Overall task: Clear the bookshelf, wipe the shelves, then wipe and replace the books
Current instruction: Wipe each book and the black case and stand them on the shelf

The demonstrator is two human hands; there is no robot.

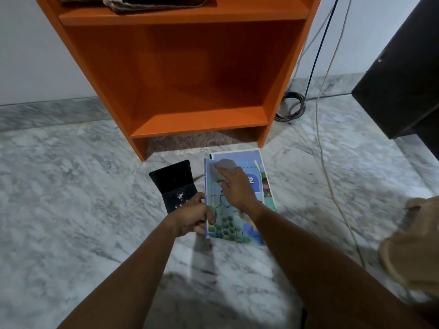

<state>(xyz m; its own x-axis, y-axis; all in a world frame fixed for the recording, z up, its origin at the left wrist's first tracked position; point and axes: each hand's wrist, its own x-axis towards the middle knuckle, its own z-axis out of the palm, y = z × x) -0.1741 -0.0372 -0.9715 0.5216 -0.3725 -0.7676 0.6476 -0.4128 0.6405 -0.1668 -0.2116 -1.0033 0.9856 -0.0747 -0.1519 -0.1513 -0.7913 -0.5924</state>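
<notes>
1. Here, your left hand (190, 216) grips the near left edge of a blue book (228, 224), with the fingers curled round it.
2. Your right hand (237, 186) has its fingers closed over a grey cloth (219, 170) and presses it on the far part of that book's cover.
3. The blue book sits over a second, paler book (240, 154) on the floor, just near of the orange bookshelf (199, 122). A black folder (173, 179) lies open just to the left.
4. The lower shelf holds no books, so the clearing looks done. You cannot tell from here whether the shelves have been wiped. Book wiping is under way, and the replacing is left to do.
5. Some folded fabric (152, 5) lies on the upper shelf.
6. The floor (71, 186) is grey-white marble below a pale wall (28, 55). Coiled cables (291, 108) lie right of the bookshelf, and a dark cabinet (403, 79) stands further right.
</notes>
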